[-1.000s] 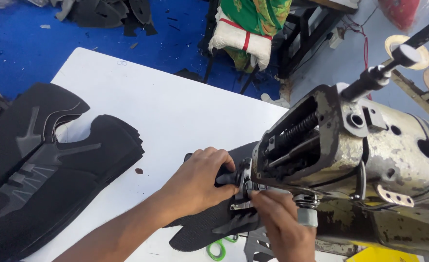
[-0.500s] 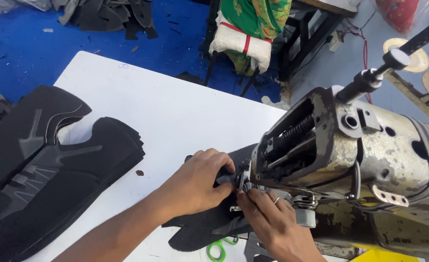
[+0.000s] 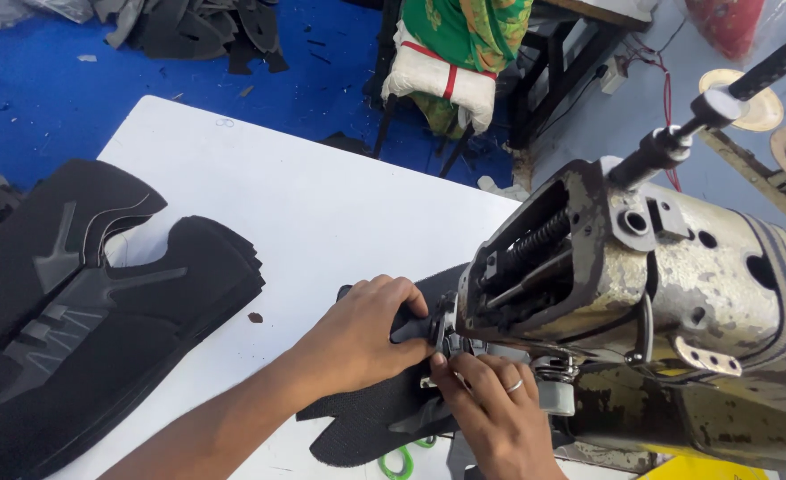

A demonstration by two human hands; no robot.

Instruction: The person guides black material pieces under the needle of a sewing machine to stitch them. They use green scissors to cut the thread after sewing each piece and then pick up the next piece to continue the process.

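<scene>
A black mesh shoe-upper piece (image 3: 366,427) lies on the white table (image 3: 277,213) under the head of a worn metal sewing machine (image 3: 642,293). My left hand (image 3: 362,338) presses down on the piece, fingers curled at the needle area. My right hand (image 3: 490,413), a ring on one finger, pinches the piece's edge just below the presser foot. The needle itself is hidden by my fingers and the machine head.
A stack of black cut shoe uppers (image 3: 82,302) covers the table's left side. Green-handled snips (image 3: 402,462) peek out under the piece. Beyond the table are a blue floor (image 3: 46,89), a padded stool (image 3: 437,80) and thread discs (image 3: 757,98) at right.
My right hand has shifted slightly left and up toward the presser foot, and the black piece has moved a little with both hands. The view has drifted slightly.
</scene>
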